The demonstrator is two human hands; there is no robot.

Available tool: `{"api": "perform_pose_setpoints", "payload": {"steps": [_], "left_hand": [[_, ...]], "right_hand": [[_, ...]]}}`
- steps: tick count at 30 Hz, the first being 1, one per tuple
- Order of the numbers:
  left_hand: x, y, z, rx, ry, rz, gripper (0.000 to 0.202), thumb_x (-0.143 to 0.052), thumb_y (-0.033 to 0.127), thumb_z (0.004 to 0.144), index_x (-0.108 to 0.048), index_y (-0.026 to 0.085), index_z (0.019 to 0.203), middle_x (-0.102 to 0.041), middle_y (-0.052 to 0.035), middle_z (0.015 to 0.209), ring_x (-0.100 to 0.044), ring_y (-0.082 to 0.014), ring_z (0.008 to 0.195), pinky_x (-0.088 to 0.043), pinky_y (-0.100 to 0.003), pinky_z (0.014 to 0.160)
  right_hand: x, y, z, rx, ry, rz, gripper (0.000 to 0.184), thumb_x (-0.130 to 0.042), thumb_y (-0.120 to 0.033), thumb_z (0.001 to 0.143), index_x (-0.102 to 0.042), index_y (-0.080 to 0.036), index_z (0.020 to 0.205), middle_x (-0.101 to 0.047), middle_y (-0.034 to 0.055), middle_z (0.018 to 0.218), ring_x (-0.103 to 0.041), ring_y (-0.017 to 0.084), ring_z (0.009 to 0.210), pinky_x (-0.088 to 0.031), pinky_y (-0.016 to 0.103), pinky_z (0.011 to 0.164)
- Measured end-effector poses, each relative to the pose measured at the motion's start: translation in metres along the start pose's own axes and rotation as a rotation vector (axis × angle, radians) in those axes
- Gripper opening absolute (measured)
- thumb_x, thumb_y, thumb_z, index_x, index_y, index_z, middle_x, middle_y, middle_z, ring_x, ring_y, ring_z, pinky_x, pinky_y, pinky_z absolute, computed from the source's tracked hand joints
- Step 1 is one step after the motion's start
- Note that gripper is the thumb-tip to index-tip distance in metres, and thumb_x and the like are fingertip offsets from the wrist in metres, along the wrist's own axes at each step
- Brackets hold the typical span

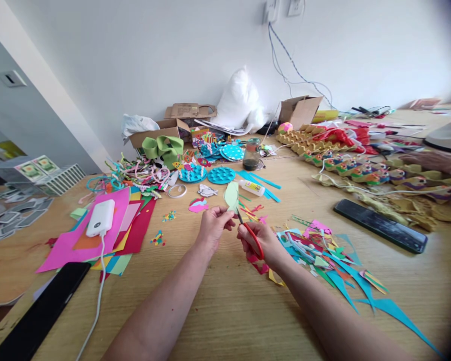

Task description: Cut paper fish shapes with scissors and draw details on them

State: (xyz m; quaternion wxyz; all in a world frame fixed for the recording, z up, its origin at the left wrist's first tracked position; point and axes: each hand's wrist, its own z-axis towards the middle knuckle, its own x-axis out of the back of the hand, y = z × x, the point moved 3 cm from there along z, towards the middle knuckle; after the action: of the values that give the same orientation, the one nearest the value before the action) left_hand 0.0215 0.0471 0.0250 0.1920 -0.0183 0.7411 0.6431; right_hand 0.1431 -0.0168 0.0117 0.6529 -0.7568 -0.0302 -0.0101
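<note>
Left hand [211,225] fingers pinched on pale green paper leaf [231,195], right hand [261,243] clamped around red scissors [252,236], blades at leaf's base

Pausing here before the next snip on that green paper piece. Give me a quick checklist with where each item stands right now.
1. Left hand pinches the green paper shape at its lower end, holding it upright: ok.
2. Right hand has the scissors by the red handle: ok.
3. Blades meet the paper's lower edge: cannot tell, too small to see.
4. Left fingertips are clear of the blades: cannot tell, they sit very close together.
5. Bare table lies under the hands: ok.
6. The white cable and scrap pile are off to the sides, apart from both hands: ok.
</note>
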Motion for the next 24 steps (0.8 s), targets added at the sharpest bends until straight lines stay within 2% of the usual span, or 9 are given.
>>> {"api": "perform_pose_setpoints", "payload": {"steps": [13, 24], "left_hand": [[0.0006, 0.0004, 0.0020, -0.033, -0.011, 0.026, 0.014, -0.074, 0.024, 0.061, -0.069, 0.011, 0.066, -0.068, -0.0051, 0.062, -0.054, -0.0083, 0.048, -0.041, -0.019, 0.046], [0.0011, 0.0014, 0.0012, -0.048, -0.020, 0.051, 0.016, -0.073, 0.024, 0.060, -0.069, 0.010, 0.067, -0.067, -0.0041, 0.059, -0.054, -0.0086, 0.048, -0.042, -0.020, 0.046]], "right_hand": [[-0.0013, -0.0017, -0.0023, -0.003, -0.031, -0.007, 0.046, -0.064, -0.062, 0.076, -0.056, -0.017, 0.072, -0.055, -0.0034, 0.046, -0.049, 0.009, 0.035, -0.034, 0.019, 0.036], [-0.0007, -0.0002, -0.0004, -0.002, -0.032, -0.005, 0.048, -0.066, -0.064, 0.074, -0.056, -0.017, 0.070, -0.055, -0.0030, 0.045, -0.048, 0.009, 0.034, -0.033, 0.019, 0.035]]}}
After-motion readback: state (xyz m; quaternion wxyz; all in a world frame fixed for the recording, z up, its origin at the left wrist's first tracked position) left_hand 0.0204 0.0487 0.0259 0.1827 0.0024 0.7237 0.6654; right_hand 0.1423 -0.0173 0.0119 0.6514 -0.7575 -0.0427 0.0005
